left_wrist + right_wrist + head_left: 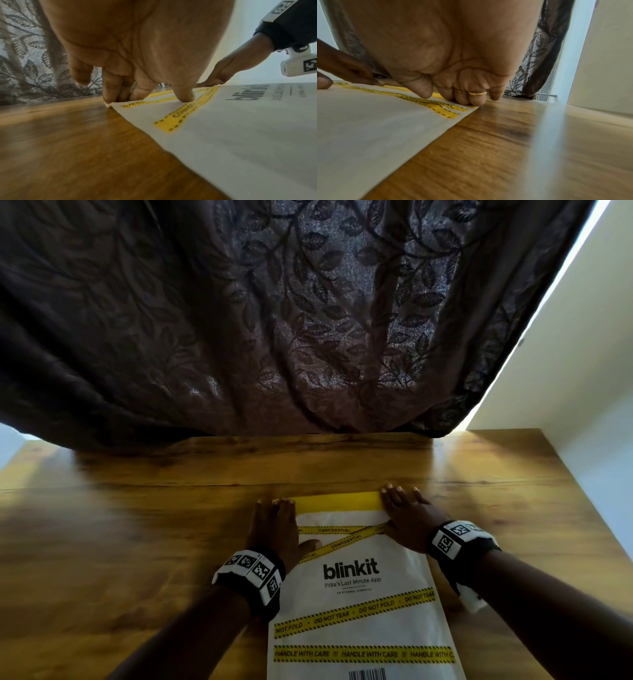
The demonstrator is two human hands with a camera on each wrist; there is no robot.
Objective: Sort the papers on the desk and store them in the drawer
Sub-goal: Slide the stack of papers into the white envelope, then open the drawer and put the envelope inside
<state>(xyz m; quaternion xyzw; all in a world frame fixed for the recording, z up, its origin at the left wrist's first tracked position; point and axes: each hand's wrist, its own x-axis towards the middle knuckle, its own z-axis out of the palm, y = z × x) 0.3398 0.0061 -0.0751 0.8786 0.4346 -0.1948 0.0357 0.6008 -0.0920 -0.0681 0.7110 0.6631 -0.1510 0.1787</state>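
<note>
A white paper envelope (359, 604) printed "blinkit", with yellow warning stripes and a yellow top band, lies flat on the wooden desk (137, 525). My left hand (274, 525) rests on its far left corner. The fingers reach the far edge and the thumb (183, 94) presses on the paper (240, 135). My right hand (407, 515) lies on the far right corner the same way, fingertips at the corner and thumb (423, 92) on the paper (368, 128). No drawer and no other papers are in view.
A dark leaf-patterned curtain (274, 320) hangs down onto the desk's far edge. A pale wall (565, 371) runs along the right side of the desk. Bare wood lies to the left and right of the envelope.
</note>
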